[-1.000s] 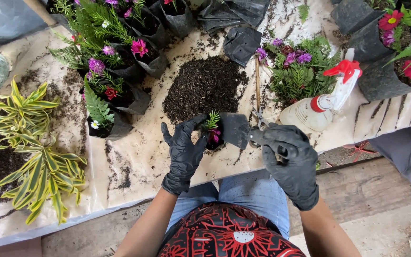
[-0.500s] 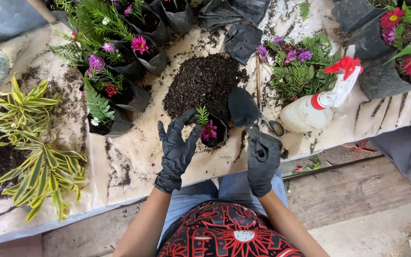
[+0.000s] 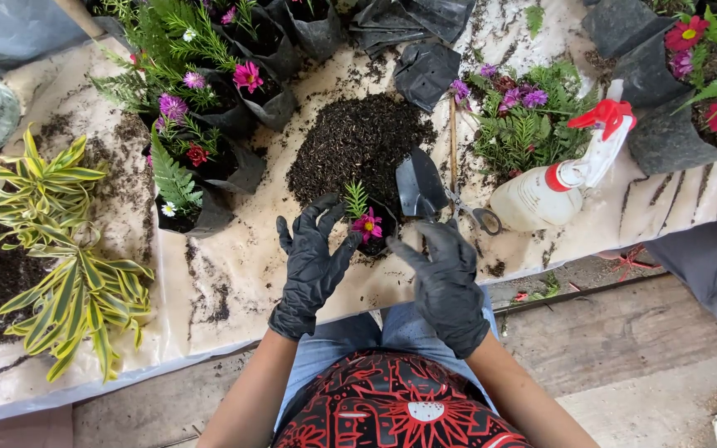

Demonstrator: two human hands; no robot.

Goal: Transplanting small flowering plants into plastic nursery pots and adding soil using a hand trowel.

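left hand spread, empty | right hand spread, empty | small pot: pink flower

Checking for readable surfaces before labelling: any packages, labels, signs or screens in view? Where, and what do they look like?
No labels, signs or screens show.
Spray bottle: lies on its side right of the soil pile; whitish body, red collar and trigger.
Grow bags: empty, crumpled black plastic at the top edge.
Small bag: black, holds a pink flower, between the left hand and right hand.
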